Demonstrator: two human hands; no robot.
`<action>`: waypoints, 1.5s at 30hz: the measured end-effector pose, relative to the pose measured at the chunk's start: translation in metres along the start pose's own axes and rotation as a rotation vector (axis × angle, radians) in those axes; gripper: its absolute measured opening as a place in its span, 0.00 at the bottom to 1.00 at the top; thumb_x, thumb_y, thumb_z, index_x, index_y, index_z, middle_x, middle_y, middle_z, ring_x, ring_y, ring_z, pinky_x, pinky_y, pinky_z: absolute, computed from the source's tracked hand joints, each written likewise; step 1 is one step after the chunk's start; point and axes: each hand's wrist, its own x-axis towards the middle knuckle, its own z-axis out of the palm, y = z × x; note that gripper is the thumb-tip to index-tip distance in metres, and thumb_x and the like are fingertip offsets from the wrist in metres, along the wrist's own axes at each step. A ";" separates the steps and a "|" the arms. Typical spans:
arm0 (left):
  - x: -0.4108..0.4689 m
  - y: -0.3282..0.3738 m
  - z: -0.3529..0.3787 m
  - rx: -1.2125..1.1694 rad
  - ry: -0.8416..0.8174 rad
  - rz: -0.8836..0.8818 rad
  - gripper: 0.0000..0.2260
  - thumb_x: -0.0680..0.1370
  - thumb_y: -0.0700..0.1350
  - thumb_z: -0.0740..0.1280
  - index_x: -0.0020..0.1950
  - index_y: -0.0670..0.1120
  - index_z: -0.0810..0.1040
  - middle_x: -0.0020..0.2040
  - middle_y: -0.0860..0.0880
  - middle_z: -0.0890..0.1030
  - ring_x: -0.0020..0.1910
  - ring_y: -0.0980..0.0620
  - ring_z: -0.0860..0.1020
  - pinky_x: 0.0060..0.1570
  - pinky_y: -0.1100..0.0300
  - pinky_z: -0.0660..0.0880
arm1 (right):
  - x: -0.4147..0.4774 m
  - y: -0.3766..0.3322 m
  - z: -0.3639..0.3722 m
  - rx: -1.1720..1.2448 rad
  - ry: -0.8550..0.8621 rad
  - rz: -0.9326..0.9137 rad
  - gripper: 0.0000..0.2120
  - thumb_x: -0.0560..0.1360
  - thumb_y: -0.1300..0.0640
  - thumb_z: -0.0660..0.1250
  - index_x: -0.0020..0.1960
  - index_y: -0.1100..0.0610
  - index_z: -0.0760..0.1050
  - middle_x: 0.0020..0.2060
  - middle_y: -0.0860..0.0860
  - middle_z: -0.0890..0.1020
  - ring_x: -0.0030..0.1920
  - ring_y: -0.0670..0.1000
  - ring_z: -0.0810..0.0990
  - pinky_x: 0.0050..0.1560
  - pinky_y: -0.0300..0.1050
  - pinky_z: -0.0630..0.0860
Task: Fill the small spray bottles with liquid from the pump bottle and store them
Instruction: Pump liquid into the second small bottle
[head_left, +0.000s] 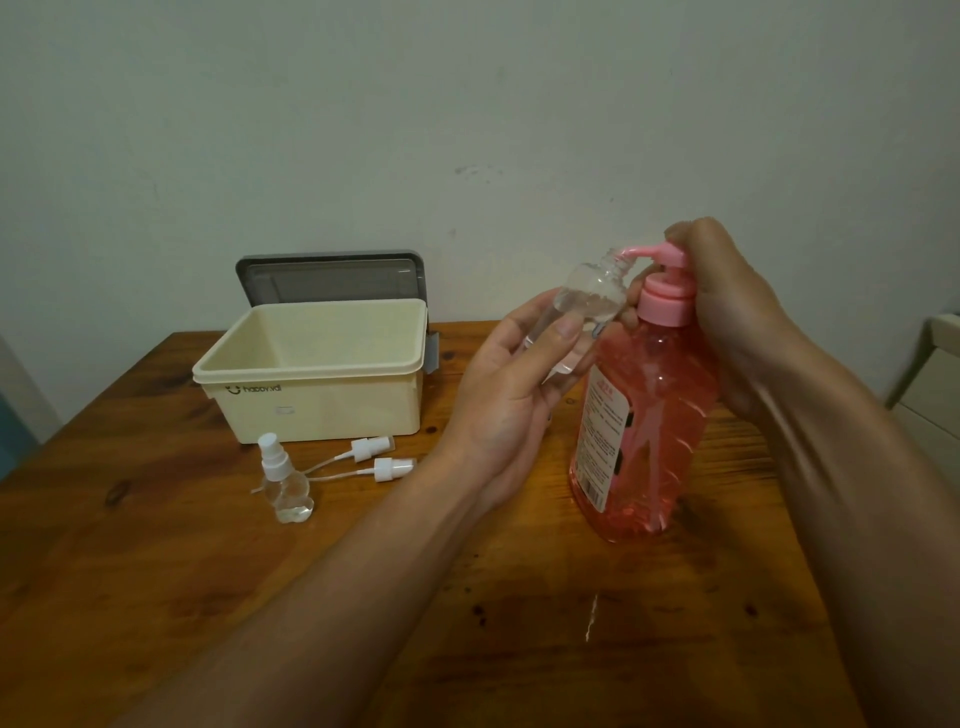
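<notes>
Along the bottom of the frame, two bare forearms reach in over a wooden table (208, 571), and between them lies a broad stretch of bare wood with a thin pale wet streak (592, 618). More open wood spreads across the lower left, out to the table's left edge, which runs diagonally up the frame.

Right of centre stands the pink pump bottle (649, 426), upright and mostly full of pink liquid. Its white label (602, 436) has a red heading, fine print too small to read, and a barcode near the foot. The right hand (727, 312) is curled over the pump head (670, 254), fingers wrapped round the top. The left hand (509, 395) grips a small clear bottle (592, 296), uncapped and tilted, with its open neck right at the tip of the pink spout.

At centre left, well apart from the hands, a capped spray bottle (283, 480) stands upright. Just beyond it, two white spray heads (371, 448) (395, 467) lie on their sides, their thin tubes trailing left.

Behind those sits a cream storage box (322, 400), close to the table's back edge. Its front carries a small smiley mark and lettering that seems to begin "happy"; I cannot make out the rest. Its grey lid (332, 278) stands open behind it, against the pale wall (467, 104). At the right edge of the frame, a bit of white furniture (935, 374) shows beside the table.
</notes>
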 end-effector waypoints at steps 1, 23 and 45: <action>0.000 0.001 0.000 -0.004 -0.006 0.002 0.27 0.71 0.43 0.70 0.70 0.41 0.71 0.64 0.42 0.79 0.55 0.52 0.81 0.53 0.60 0.78 | 0.000 0.000 0.000 -0.001 -0.002 0.013 0.23 0.77 0.41 0.56 0.35 0.57 0.74 0.26 0.54 0.77 0.24 0.51 0.73 0.27 0.38 0.71; 0.001 0.000 0.001 0.007 -0.027 0.006 0.26 0.72 0.42 0.69 0.70 0.42 0.70 0.64 0.43 0.79 0.55 0.53 0.81 0.54 0.60 0.78 | 0.000 -0.001 0.001 -0.002 -0.011 0.013 0.27 0.77 0.38 0.55 0.31 0.56 0.75 0.26 0.55 0.76 0.24 0.51 0.72 0.28 0.39 0.71; 0.005 -0.004 -0.004 0.012 -0.032 -0.007 0.25 0.74 0.41 0.69 0.70 0.42 0.70 0.65 0.43 0.78 0.57 0.51 0.80 0.55 0.58 0.77 | 0.000 -0.003 0.000 -0.005 0.000 -0.011 0.20 0.78 0.45 0.54 0.36 0.57 0.73 0.27 0.55 0.77 0.25 0.52 0.72 0.29 0.40 0.71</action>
